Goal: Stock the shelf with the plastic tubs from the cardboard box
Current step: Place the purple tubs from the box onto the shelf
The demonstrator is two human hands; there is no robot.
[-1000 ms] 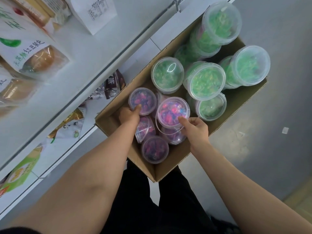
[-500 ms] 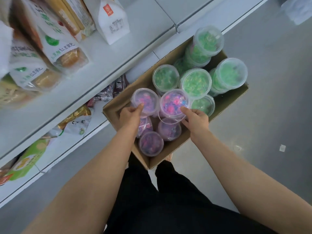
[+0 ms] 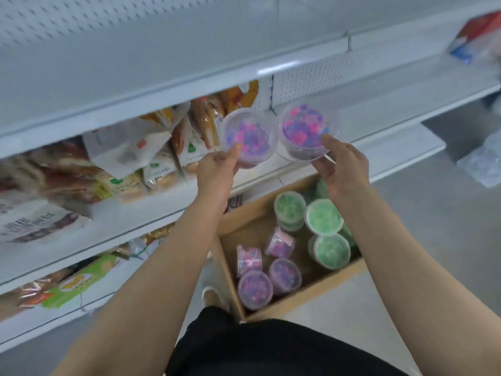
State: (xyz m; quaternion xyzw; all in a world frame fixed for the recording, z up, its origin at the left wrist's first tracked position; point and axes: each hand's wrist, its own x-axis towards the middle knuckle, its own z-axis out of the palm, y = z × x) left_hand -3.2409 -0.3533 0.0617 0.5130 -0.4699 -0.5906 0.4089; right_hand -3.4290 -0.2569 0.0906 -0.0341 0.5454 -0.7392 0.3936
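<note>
A person stands at a white shelf (image 3: 379,109). The left hand (image 3: 217,169) grips one pink-and-purple tub (image 3: 248,137); the right hand (image 3: 344,164) grips another (image 3: 306,131), side by side before the shelf. Below, a cardboard box (image 3: 298,302) on the floor holds more purple tubs (image 3: 254,289) and green tubs (image 3: 330,251).

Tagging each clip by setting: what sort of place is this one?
Most likely a small shop aisle: white metal shelving with pegboard backing, packaged bread bags on display, and a cardboard box of tubs on the floor for stocking.
</note>
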